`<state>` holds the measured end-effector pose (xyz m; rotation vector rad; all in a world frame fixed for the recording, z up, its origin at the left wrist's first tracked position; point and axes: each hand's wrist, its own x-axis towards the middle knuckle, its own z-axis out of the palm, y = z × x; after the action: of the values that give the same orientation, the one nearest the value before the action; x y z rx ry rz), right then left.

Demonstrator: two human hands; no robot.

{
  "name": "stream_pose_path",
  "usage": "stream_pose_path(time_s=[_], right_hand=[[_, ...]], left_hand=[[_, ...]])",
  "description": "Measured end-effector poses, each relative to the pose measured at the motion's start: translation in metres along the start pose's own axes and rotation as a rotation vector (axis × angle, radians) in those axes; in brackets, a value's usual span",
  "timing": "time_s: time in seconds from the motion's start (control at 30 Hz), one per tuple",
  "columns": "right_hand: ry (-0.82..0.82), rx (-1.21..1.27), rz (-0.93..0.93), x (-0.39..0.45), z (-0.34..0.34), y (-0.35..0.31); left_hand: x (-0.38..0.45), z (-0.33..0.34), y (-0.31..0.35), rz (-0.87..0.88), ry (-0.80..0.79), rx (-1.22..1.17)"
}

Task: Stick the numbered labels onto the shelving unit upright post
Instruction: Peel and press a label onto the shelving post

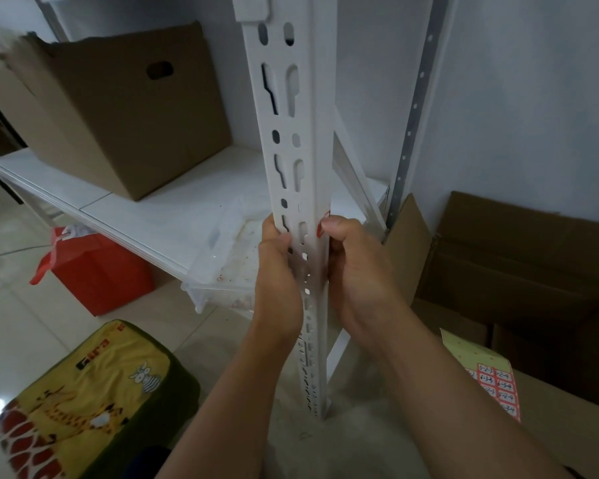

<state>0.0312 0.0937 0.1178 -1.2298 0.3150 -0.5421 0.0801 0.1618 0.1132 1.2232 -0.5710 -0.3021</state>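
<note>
From the head camera, your two hands meet on the white slotted upright post, which stands in the middle of the scene. Your left hand curls its fingers round the post's left edge, thumb on the front face. Your right hand grips the right edge, thumb pressing a red label onto the post's corner; its writing is hidden. Near right, a sheet of red labels lies on a cardboard box, with handwritten numbers too small to read surely. Near left sits a yellow cushion with cartoon animals.
</note>
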Motion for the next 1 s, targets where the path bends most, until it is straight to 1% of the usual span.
stream_pose_path(time_s=[0.13, 0.27, 0.43, 0.6, 0.67, 1.0], right_hand=[[-0.042, 0.128, 0.072, 0.0042, -0.0012, 0.0019], [-0.099, 0.225, 0.118, 0.0079, -0.0017, 0.0010], [-0.161, 0.301, 0.146, 0.0066, -0.0015, -0.0020], [-0.138, 0.247, 0.111, 0.0034, -0.0011, -0.0009], [-0.159, 0.257, 0.109, 0.0026, -0.0025, -0.0006], [-0.137, 0.245, 0.094, 0.0045, -0.0012, -0.0003]], left_hand=[[-0.0017, -0.0031, 0.0016, -0.022, -0.034, -0.049], [-0.0009, -0.0038, 0.0019, -0.063, -0.055, -0.149], [-0.0036, -0.0025, 0.0046, -0.034, -0.048, -0.145], [-0.0026, -0.0023, 0.0065, -0.061, -0.057, -0.206], [-0.0027, -0.0023, 0.0067, -0.070, -0.046, -0.219], [-0.0039, 0.0001, 0.0091, -0.069, -0.045, -0.202]])
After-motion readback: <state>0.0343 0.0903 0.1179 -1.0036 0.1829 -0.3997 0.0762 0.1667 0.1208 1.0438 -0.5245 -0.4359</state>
